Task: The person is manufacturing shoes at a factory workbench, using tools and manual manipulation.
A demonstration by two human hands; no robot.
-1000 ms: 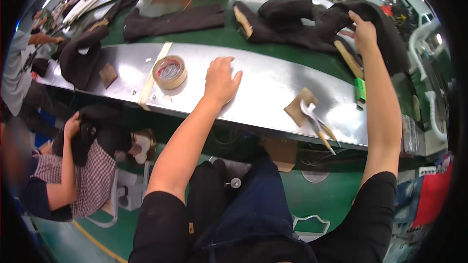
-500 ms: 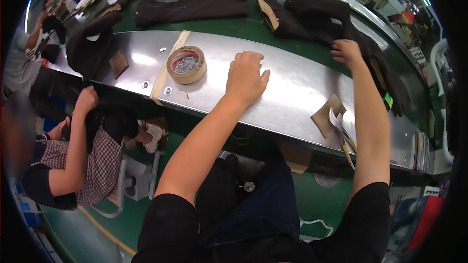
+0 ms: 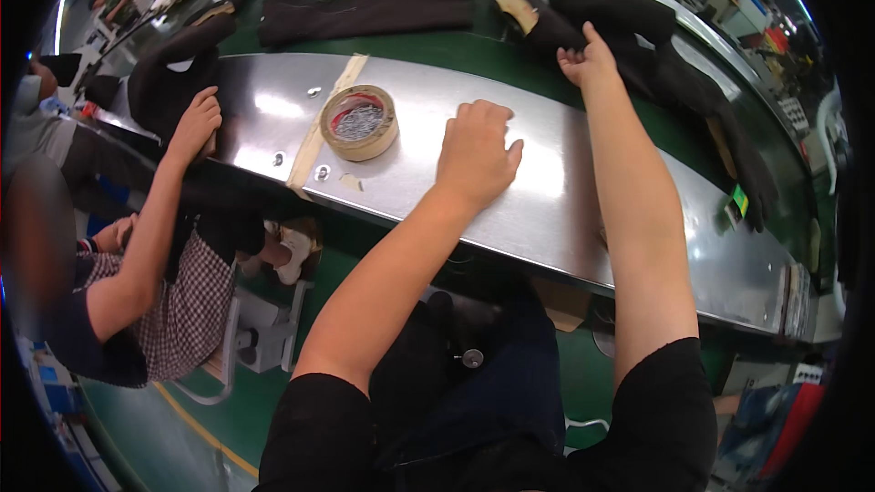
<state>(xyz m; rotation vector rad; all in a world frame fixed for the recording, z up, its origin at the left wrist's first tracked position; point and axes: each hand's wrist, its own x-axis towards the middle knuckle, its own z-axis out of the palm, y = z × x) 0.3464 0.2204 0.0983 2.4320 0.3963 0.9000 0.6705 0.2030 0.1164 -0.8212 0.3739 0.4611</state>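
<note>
Right hand (image 3: 586,62) grips black boot (image 3: 629,23), left hand (image 3: 476,157) rests on shelf (image 3: 565,191)

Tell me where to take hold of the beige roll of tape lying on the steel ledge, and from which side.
Grip the beige roll of tape across its outer rim from above, fingers on opposite sides. It lies flat on the shiny steel ledge, hole upward, with bare metal around it, so nothing blocks a top approach. The left hand rests on the ledge just beside it and is probably the nearer one; the right hand is on the black fabric pieces.
</note>
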